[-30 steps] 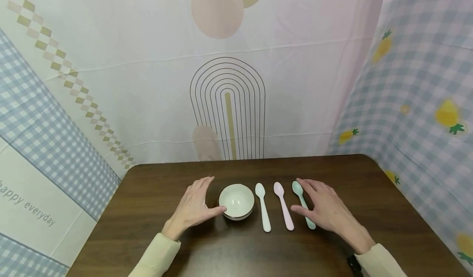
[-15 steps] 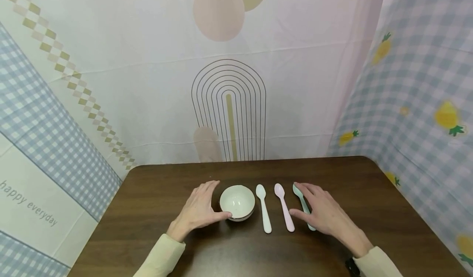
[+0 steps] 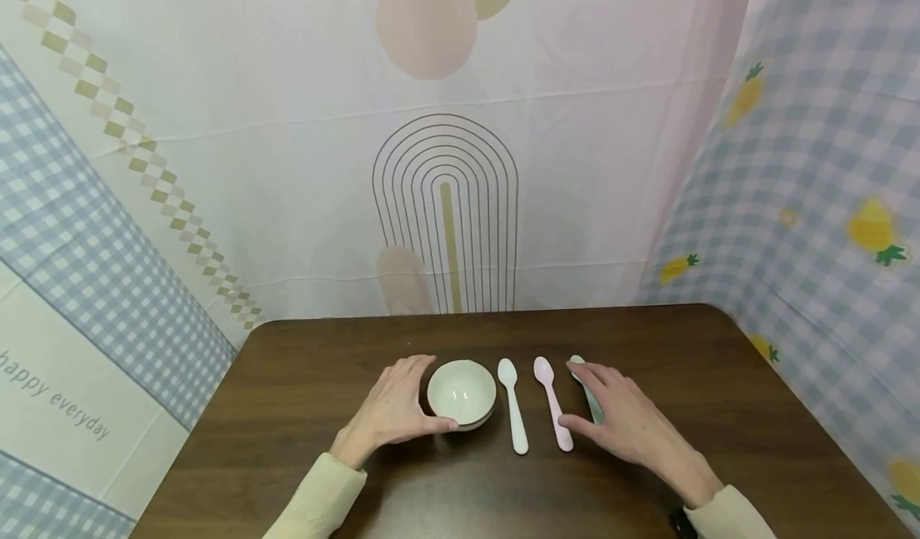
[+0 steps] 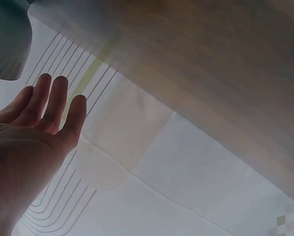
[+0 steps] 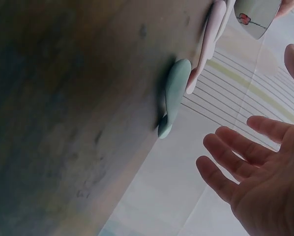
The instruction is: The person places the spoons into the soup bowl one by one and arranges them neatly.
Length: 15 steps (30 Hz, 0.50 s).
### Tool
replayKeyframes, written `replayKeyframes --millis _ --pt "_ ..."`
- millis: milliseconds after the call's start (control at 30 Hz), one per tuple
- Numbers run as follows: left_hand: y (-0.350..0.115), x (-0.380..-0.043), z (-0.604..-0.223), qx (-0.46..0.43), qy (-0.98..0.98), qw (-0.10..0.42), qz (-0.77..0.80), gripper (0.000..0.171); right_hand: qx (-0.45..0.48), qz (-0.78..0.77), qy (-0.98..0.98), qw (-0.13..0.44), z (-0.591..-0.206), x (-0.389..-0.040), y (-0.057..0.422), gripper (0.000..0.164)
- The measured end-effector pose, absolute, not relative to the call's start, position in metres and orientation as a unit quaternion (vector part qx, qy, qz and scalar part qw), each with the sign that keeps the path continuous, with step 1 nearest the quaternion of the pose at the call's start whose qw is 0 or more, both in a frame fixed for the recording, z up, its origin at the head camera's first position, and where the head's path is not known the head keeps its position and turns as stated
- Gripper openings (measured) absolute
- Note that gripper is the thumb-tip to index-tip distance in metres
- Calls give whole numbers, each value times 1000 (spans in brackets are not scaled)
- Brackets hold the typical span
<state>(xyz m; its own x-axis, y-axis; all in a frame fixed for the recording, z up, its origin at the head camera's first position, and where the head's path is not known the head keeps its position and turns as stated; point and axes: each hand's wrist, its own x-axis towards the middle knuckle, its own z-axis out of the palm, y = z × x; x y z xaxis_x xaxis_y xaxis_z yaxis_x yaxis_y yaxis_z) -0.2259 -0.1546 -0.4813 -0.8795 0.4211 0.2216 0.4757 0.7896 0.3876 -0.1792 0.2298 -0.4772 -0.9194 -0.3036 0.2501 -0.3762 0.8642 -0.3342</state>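
Note:
A pale bowl [image 3: 462, 391] with a thin dark rim stands upright on the brown table. Beside its left side is my left hand [image 3: 391, 407], thumb spread toward the near rim; fingers are loosely bent around air in the left wrist view, where the bowl [image 4: 8, 39] is partly cut off. To the bowl's right lie a white spoon [image 3: 517, 423], a pink spoon [image 3: 553, 407] and a mint-green spoon [image 3: 595, 407]. Over the green one hovers my right hand [image 3: 632, 419], hiding its handle end. The right wrist view shows those fingers spread, apart from the green spoon [image 5: 176, 91].
The dark wooden table [image 3: 460, 491] has rounded far corners. Behind it hangs a white patterned cloth [image 3: 316, 204], and a blue checked cloth [image 3: 812, 204] with pineapples runs along the right side.
My left hand has moved right, closer to the bowl. My right hand has shifted slightly left and covers more of the green spoon. The bowl and spoons stay in place on the table.

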Motion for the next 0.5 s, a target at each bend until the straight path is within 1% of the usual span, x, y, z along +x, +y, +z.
replayKeyframes --millis 133,233,333,500 --pt "-153 -226 -482 -239 -943 64 -224 114 182 194 -959 97 -478 -178 228 81" --pt "-151 -225 -482 -223 -944 53 -238 107 188 191 -958 101 -479 -177 226 81" --pt "-147 -225 -481 -196 -944 47 -261 94 189 190 -958 103 -479 -176 224 80" --pt "-139 -226 -480 -152 -943 69 -287 64 185 195 -958 98 -479 -174 219 81"
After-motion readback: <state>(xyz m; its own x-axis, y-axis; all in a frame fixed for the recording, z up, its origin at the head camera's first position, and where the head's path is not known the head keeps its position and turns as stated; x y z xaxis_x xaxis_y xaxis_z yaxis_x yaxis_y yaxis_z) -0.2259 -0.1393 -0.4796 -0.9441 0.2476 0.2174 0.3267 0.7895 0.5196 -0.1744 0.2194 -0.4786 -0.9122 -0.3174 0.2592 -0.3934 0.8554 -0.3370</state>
